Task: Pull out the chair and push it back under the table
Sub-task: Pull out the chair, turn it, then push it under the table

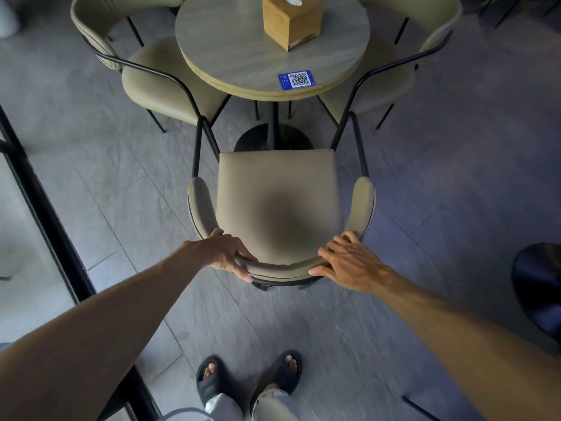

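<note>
Behind the chair (279, 202) stood the person, both hands on its curved backrest. The left hand (226, 253) gripped the left part, fingers curled over the top and thumb on the outer face; the right hand (349, 262) gripped the right part likewise. The chair sat pulled out from the round table (243, 56), its seat wholly clear of the tabletop. A wooden box (291, 22) and a blue sticker (297, 80) were on the table.
</note>
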